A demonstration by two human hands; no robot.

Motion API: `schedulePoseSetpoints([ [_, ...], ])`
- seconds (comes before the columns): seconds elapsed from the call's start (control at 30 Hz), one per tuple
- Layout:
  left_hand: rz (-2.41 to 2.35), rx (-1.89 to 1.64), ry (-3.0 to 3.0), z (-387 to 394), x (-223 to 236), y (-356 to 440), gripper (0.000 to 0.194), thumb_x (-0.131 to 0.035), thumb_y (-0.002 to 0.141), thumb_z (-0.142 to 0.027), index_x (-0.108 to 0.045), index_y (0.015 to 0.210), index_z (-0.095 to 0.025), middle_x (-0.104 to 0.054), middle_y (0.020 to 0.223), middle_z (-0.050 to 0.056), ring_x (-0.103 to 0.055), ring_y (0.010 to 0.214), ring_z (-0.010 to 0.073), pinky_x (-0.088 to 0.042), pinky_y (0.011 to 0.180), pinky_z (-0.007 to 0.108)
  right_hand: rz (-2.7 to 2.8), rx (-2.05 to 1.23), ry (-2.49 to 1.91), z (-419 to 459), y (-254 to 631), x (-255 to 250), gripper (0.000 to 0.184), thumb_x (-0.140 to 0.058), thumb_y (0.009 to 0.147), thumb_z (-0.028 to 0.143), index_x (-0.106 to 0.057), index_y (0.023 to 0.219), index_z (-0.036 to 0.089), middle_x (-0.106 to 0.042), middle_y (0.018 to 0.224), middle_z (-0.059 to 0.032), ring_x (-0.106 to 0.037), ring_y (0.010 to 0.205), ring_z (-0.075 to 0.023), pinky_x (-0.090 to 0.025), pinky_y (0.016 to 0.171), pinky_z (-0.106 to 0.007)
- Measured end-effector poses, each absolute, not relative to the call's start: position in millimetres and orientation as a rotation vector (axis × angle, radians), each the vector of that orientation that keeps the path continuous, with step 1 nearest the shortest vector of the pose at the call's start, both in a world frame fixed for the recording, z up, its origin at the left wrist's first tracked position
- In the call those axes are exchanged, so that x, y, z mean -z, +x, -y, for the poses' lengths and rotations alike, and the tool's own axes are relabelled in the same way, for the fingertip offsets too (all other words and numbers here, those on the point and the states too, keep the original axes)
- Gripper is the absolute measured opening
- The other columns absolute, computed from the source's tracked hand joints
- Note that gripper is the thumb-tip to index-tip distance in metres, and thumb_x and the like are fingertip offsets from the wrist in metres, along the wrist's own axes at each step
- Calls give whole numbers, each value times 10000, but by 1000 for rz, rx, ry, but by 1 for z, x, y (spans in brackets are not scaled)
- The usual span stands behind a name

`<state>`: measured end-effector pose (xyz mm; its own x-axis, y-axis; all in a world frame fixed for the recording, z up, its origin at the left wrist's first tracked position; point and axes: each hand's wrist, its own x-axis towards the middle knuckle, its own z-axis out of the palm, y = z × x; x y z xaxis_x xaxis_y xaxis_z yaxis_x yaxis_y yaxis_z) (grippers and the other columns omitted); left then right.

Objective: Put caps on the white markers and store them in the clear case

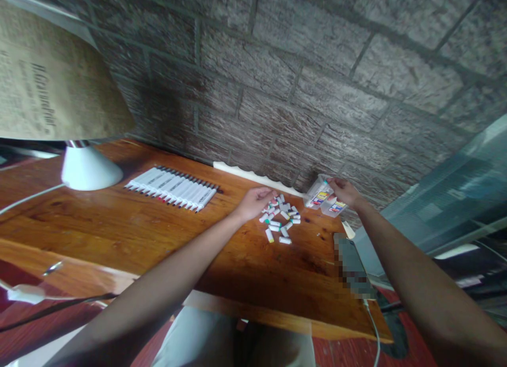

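A loose pile of short white cylinders with coloured ends (285, 215) lies on the wooden desk. At the pile's left edge is my left hand (256, 202), its fingers curled together at the nearest pieces; whether it grips one is too small to tell. My right hand (345, 191) is closed, fingertips over two clear plastic boxes with printed labels. One box (316, 194) stands on the left and the other (333, 206) sits close beside it. A speck of green shows at the right fingertips, but what they pinch is unclear.
White markers with dark ends (174, 188) lie in a row at left, near a lamp with a white base (91, 169). A phone (354, 266) with a cable lies at the right edge. A scalloped white strip (253, 176) runs along the brick wall (277, 103).
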<state>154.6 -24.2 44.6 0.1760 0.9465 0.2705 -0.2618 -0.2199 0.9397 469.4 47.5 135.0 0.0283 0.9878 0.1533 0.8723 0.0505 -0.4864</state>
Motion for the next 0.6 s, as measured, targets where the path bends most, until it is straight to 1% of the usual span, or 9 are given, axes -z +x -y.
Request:
schedulePoseSetpoints([
  [0.17, -760, -1317, 1319, 22, -43, 154, 416, -720, 728, -513, -704, 817, -107, -659, 658, 28, -489, 501, 86, -355, 491, 217, 1818, -382, -1819, -43, 464, -138, 497, -462, 918, 558, -659, 1084, 133, -686, 658, -48, -592, 478, -136, -372, 463, -230],
  [0.2, -763, -1316, 1321, 22, -42, 154, 426, -721, 723, -520, -703, 824, -107, -662, 665, 30, -492, 504, 88, -358, 494, 218, 1805, -389, -1802, -41, 462, -140, 499, -474, 912, 554, -655, 1095, 127, -700, 705, -62, -596, 476, -134, -378, 466, -233],
  [0.27, -767, -1321, 1328, 20, -41, 154, 443, -720, 718, -536, -698, 831, -108, -667, 677, 32, -499, 514, 92, -369, 508, 222, 1770, -384, -1732, -35, 458, -141, 485, -502, 897, 545, -644, 1116, 137, -723, 899, -100, -629, 508, -132, -399, 483, -237],
  [0.33, -771, -1328, 1364, 20, -39, 154, 446, -698, 736, -548, -689, 835, -113, -671, 690, 34, -508, 531, 99, -380, 526, 227, 1678, -287, -1636, -26, 453, -138, 465, -526, 880, 543, -636, 1118, 159, -694, 1096, -126, -661, 556, -136, -427, 512, -245],
  [0.37, -779, -1331, 1406, 20, -37, 154, 439, -673, 760, -549, -685, 839, -117, -673, 697, 34, -513, 541, 103, -386, 535, 230, 1593, -198, -1590, -21, 448, -134, 461, -533, 874, 546, -630, 1118, 167, -684, 1129, -130, -665, 567, -139, -438, 526, -252],
  [0.43, -841, -1302, 1575, 21, -34, 153, 407, -589, 839, -523, -682, 841, -127, -674, 705, 40, -537, 573, 123, -396, 559, 241, 1442, -56, -1513, -8, 435, -122, 454, -529, 869, 550, -641, 1076, 161, -693, 1092, -137, -655, 563, -147, -447, 535, -266],
  [0.47, -913, -1270, 1717, 23, -34, 151, 382, -547, 874, -491, -683, 827, -137, -665, 685, 39, -543, 578, 133, -395, 568, 250, 1406, -64, -1468, -1, 427, -113, 457, -513, 874, 558, -645, 1057, 160, -701, 1052, -135, -649, 560, -151, -446, 528, -269],
  [0.53, -1142, -1151, 2015, 28, -34, 148, 302, -528, 898, -404, -688, 819, -160, -667, 689, 53, -581, 622, 171, -410, 619, 284, 1376, -157, -1412, 14, 407, -92, 480, -484, 878, 581, -651, 1030, 157, -713, 944, -127, -616, 535, -157, -438, 501, -274],
  [0.6, -1442, -1017, 2176, 34, -38, 144, 227, -539, 892, -339, -685, 866, -168, -694, 772, 100, -634, 717, 234, -436, 701, 342, 1393, -229, -1343, 28, 388, -68, 470, -461, 893, 568, -655, 1027, 162, -710, 907, -116, -604, 550, -160, -449, 510, -275],
])
